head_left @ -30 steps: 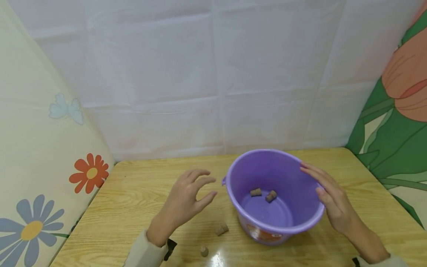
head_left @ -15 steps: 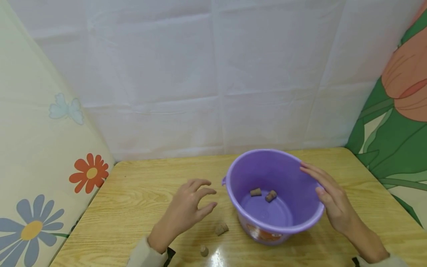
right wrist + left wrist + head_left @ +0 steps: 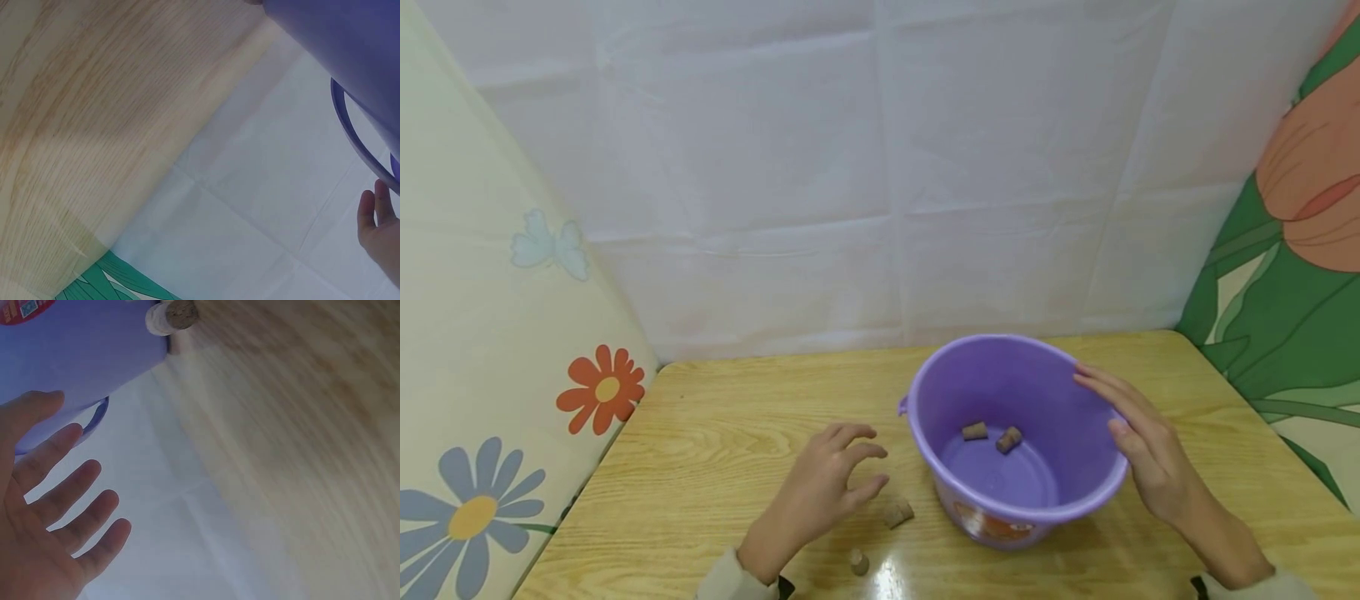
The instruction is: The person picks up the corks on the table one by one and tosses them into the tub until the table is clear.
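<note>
A purple bucket (image 3: 955,492) stands on the table, its open top tipped toward me in the head view. Inside lie two brown corks, one on the left (image 3: 975,431) and one on the right (image 3: 1009,440). My right hand (image 3: 1161,467) touches the bucket's right rim with fairly straight fingers. To the left of the bucket, my left hand (image 3: 823,479) hovers with loosely bent fingers and holds nothing; it also shows in the left wrist view (image 3: 47,531). Below it on the table are more cork (image 3: 898,512), possibly two pieces together, and an upright cork (image 3: 859,562).
The wood-grain table (image 3: 715,433) reaches back to a white cloth (image 3: 760,208). Flower-printed sheets flank it on the left (image 3: 490,333) and right (image 3: 1300,333). A purple handle (image 3: 350,128) hangs along the bucket's side in the right wrist view.
My left hand has sunk slightly toward the table and the near edge, closer to the loose corks. The right hand and the bucket stay practically in place.
</note>
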The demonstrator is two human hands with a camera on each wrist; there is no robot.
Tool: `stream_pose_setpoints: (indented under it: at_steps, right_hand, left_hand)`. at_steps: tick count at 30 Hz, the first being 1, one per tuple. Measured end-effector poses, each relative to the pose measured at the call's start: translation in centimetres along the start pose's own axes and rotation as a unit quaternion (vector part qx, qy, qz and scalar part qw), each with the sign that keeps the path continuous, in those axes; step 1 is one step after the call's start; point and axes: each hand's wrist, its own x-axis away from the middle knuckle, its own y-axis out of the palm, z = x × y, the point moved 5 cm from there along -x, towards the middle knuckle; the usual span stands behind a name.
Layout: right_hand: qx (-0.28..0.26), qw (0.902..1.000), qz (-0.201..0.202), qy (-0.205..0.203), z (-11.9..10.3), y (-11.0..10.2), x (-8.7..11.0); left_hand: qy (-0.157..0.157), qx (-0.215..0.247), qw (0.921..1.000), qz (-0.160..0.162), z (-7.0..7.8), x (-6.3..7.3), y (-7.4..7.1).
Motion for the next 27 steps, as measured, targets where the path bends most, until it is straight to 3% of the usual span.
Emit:
stream_pose_setpoints:
  at_steps: [12,27]
  right_hand:
    - [-0.002,1.0000,0.001,-0.003,0.0,0.0,-0.1]
    - [0.003,1.0000,-0.008,-0.003,-0.2,0.0,0.0]
  left_hand:
    - [0.013,0.003,0.9999,-0.002,0.0,1.1,1.2]
    - [-0.004,0.012,0.9994,-0.031,0.0,2.3,2.3]
